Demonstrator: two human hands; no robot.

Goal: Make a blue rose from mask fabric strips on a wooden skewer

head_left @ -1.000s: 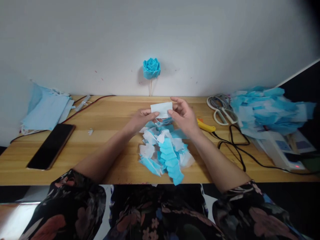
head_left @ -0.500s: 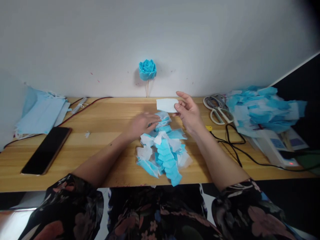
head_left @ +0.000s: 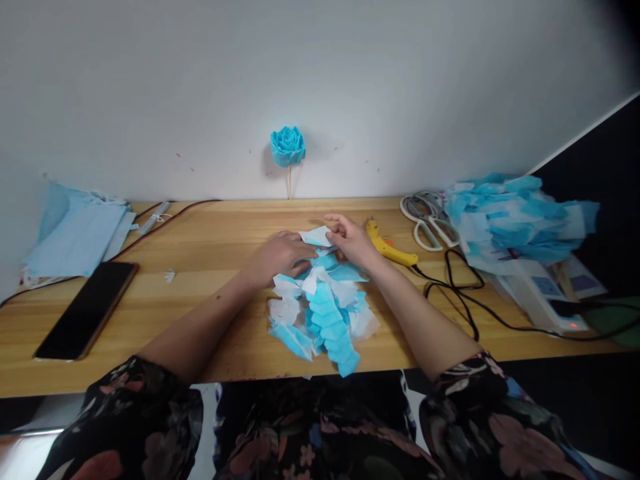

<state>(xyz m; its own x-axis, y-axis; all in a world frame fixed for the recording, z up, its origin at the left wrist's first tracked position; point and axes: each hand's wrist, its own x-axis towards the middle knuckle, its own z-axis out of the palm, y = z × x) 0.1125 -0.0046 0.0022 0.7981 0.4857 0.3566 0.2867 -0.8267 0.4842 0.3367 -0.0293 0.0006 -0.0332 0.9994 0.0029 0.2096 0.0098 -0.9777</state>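
My right hand point(head_left: 353, 241) pinches a small white piece of mask fabric point(head_left: 315, 236) between thumb and fingers; a blue edge shows on it. Just left of it, my left hand point(head_left: 280, 260) rests at the top of a small stack of cut blue and white pieces, its thumb apart from the fingers. Its fingertips are partly hidden by the stack and the white piece. Nearer to me lies a heap of white and blue scraps point(head_left: 287, 310). A strip of overlapping blue petal shapes point(head_left: 330, 320) runs across the heap towards the table's front edge.
A blue fabric rose point(head_left: 288, 147) on a stick leans against the wall. Right of my hands are a yellow glue gun point(head_left: 395, 253), white-handled scissors point(head_left: 435, 235), a black cable and a pile of blue scraps point(head_left: 520, 220). Leftwards lie face masks point(head_left: 77, 233) and a phone point(head_left: 87, 310).
My right hand has brought the white piece down and left, close to my left hand and the stack. The yellow glue gun now shows beside my right forearm. The view has shifted slightly.
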